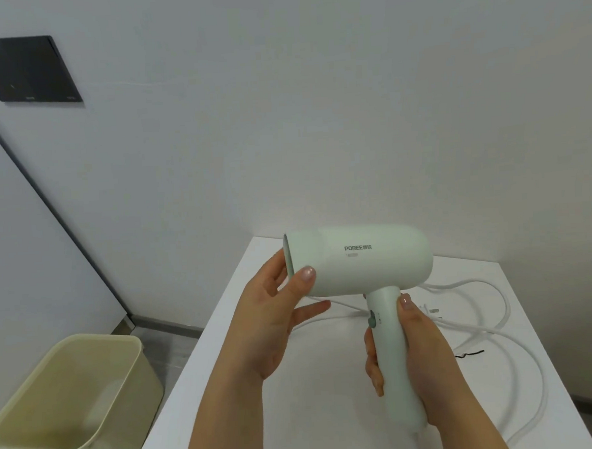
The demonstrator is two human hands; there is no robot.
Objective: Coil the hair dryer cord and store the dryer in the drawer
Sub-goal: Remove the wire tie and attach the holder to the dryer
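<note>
The pale green plastic hair dryer (358, 262) is held above the white table (297, 413). The right hand (421, 348) wraps round its handle, and the left hand (272, 315) pinches the barrel's mouth between thumb and fingers. The thin white cord (499, 337) sprawls uncoiled on the table. Carrying the dryer off now would likely drag those loops over the edge or knot them.

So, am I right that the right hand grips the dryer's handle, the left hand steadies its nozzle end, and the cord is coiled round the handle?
Not quite: the head view shows the cord lying in loose loops on the white table, not coiled round the handle. The right hand grips the handle and the left hand steadies the dryer at its nozzle.
</note>
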